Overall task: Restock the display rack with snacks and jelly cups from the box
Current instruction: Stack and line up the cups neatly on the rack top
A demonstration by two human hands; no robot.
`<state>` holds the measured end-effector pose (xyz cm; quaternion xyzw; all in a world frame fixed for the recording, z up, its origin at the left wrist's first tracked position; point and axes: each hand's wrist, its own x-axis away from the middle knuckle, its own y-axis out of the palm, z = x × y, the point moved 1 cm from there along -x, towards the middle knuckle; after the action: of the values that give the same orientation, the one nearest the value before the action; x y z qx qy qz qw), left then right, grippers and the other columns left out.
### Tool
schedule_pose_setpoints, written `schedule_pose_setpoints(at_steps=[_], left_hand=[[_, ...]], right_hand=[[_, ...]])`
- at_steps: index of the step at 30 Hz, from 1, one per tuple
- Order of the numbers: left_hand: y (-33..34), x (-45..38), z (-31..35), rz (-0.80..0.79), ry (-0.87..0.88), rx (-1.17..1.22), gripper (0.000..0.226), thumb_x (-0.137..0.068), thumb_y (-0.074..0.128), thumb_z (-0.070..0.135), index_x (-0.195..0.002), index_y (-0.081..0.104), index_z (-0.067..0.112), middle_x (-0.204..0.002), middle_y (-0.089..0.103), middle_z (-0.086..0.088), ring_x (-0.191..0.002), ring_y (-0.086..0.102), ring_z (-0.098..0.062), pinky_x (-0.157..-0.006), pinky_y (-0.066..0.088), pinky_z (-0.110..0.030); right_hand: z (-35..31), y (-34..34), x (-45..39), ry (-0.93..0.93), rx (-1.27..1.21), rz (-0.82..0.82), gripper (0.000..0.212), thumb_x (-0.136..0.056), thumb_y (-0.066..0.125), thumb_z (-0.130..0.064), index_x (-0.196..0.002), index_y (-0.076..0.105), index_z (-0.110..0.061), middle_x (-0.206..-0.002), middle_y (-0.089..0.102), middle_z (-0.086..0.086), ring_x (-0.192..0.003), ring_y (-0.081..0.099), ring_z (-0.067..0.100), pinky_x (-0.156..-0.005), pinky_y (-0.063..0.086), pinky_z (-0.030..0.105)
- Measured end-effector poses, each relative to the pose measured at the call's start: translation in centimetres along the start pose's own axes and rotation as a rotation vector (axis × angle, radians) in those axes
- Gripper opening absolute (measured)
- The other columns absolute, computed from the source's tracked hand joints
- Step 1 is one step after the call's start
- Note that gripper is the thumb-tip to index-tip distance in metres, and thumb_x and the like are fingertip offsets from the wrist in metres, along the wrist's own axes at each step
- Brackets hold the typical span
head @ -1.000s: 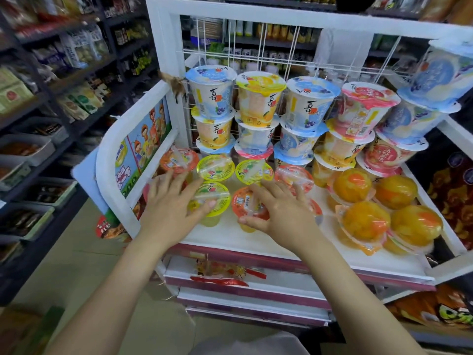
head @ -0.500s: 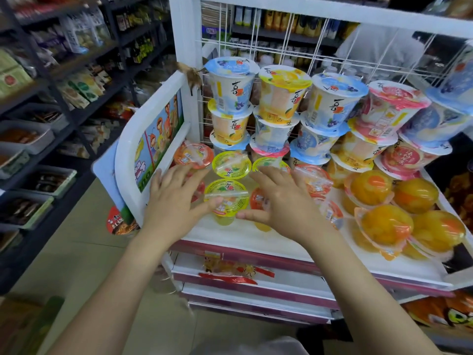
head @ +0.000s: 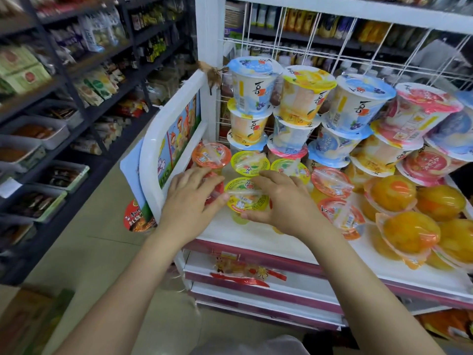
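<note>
There is a single view, from a wide-angle camera worn on the person's head, looking forward and down. It sits close to the display rack [head: 294, 242], which fills the frame from centre toward 3 o'clock. Both forearms enter from 6 o'clock. Store shelves [head: 64, 103] recede at 9 to 11 o'clock, with floor [head: 84, 257] below them at 8 o'clock.

Location type: retail shop, convenience-store format. Indicators: dark metal aisle shelving [head: 76, 65] at left carries rows of packaged goods and trays of snacks. A white display rack [head: 176, 134] with a wire-grid back panel [head: 294, 44] holds stacked sealed jelly cups [head: 252, 83] in repeated flavours, and dome-shaped orange jelly packs [head: 409, 234]. A cartoon promotional panel [head: 180, 134] fronts the rack side. Further stocked shelves [head: 320, 24] are visible behind the grid.
</note>
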<state>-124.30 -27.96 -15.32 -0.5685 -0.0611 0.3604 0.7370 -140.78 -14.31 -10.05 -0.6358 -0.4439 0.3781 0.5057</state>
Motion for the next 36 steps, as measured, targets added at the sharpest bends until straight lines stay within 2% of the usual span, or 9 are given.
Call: schedule_pose_setpoints(at_steps=[8, 12, 14, 17, 19, 21, 28, 32, 36], left_hand=[[-1.7, -2.3, 1.1, -0.016, -0.014, 0.022, 0.079, -0.087, 0.017, 0.071, -0.144, 0.049, 0.026, -0.151, 0.043, -0.003, -0.14, 0.032, -0.025, -0.116, 0.018, -0.043], [-1.2, -5.2, 0.8, -0.152, -0.056, -0.022, 0.086, -0.089, 0.014, 0.075, -0.154, 0.03, 0.022, -0.164, 0.019, -0.006, -0.152, 0.011, -0.022, -0.122, 0.008, -0.041], [-0.7, -5.4, 0.3, -0.219, -0.086, -0.036, 0.092, -0.086, 0.011, 0.079, -0.157, 0.021, 0.022, -0.166, 0.009, -0.004, -0.153, 0.001, -0.02, -0.124, 0.005, -0.04], [-0.9, -4.9, 0.2, -0.22, -0.088, -0.007, 0.092, -0.085, 0.015, 0.081, -0.157, 0.022, 0.025, -0.166, 0.01, -0.001, -0.153, 0.002, -0.017, -0.122, 0.006, -0.037], [-1.2, -4.8, 0.2, -0.207, -0.091, 0.015, 0.085, -0.088, 0.024, 0.077, -0.156, 0.026, 0.025, -0.166, 0.013, 0.0, -0.153, 0.004, -0.017, -0.121, 0.006, -0.034], [-1.2, -4.8, 0.2, -0.201, -0.102, 0.004, 0.088, -0.085, 0.021, 0.078, -0.155, 0.029, 0.026, -0.165, 0.015, 0.0, -0.152, 0.007, -0.017, -0.121, 0.008, -0.035], [-1.0, -5.4, 0.4, -0.174, -0.124, -0.025, 0.087, -0.082, 0.023, 0.078, -0.153, 0.033, 0.029, -0.161, 0.024, 0.0, -0.148, 0.012, -0.018, -0.118, 0.019, -0.038], [-0.8, -5.2, 0.2, -0.187, -0.118, -0.055, 0.087, -0.082, 0.022, 0.078, -0.154, 0.031, 0.03, -0.161, 0.023, 0.0, -0.148, 0.011, -0.02, -0.118, 0.019, -0.039], [-1.3, -5.0, 0.6, -0.198, -0.095, -0.067, 0.097, -0.077, 0.012, 0.082, -0.156, 0.027, 0.028, -0.164, 0.018, -0.002, -0.15, 0.009, -0.021, -0.119, 0.015, -0.04]], right_hand=[[-0.3, 0.2, -0.2, -0.007, -0.005, 0.028, 0.088, -0.074, 0.069, -0.068, -0.145, 0.044, -0.023, -0.153, 0.036, -0.001, -0.142, 0.031, 0.021, -0.117, 0.019, 0.045], [0.2, -0.3, -0.8, -0.032, -0.013, -0.059, 0.107, -0.073, 0.065, -0.074, -0.156, 0.025, -0.021, -0.165, 0.016, -0.002, -0.15, 0.015, 0.015, -0.123, 0.005, 0.041], [0.2, -0.5, -0.9, -0.041, 0.018, -0.083, 0.107, -0.072, 0.063, -0.076, -0.156, 0.028, -0.019, -0.165, 0.014, -0.002, -0.15, 0.016, 0.013, -0.123, 0.003, 0.038], [0.0, -0.3, -0.9, -0.037, 0.027, -0.081, 0.104, -0.07, 0.063, -0.077, -0.15, 0.041, -0.015, -0.16, 0.028, 0.003, -0.145, 0.029, 0.02, -0.123, 0.016, 0.04], [-0.1, 0.1, -0.9, -0.017, 0.027, -0.066, 0.103, -0.068, 0.061, -0.079, -0.145, 0.047, -0.012, -0.147, 0.042, 0.006, -0.133, 0.043, 0.026, -0.113, 0.033, 0.039], [-0.3, 0.3, -1.0, -0.018, 0.027, -0.044, 0.105, -0.066, 0.056, -0.082, -0.141, 0.05, -0.009, -0.136, 0.048, 0.006, -0.124, 0.049, 0.026, -0.105, 0.041, 0.036], [-0.8, 0.3, -1.5, -0.026, 0.158, -0.034, 0.109, -0.068, 0.039, -0.088, -0.143, 0.046, -0.01, -0.136, 0.048, 0.004, -0.126, 0.046, 0.023, -0.119, 0.022, 0.038], [-0.4, -0.2, -1.3, -0.031, 0.154, -0.061, 0.114, -0.064, 0.032, -0.089, -0.148, 0.04, -0.013, -0.146, 0.042, 0.003, -0.132, 0.042, 0.023, -0.119, 0.021, 0.039], [0.1, -0.3, -0.9, -0.042, 0.093, -0.08, 0.108, -0.07, 0.047, -0.085, -0.152, 0.035, -0.016, -0.154, 0.035, 0.003, -0.14, 0.033, 0.024, -0.121, 0.015, 0.04]])
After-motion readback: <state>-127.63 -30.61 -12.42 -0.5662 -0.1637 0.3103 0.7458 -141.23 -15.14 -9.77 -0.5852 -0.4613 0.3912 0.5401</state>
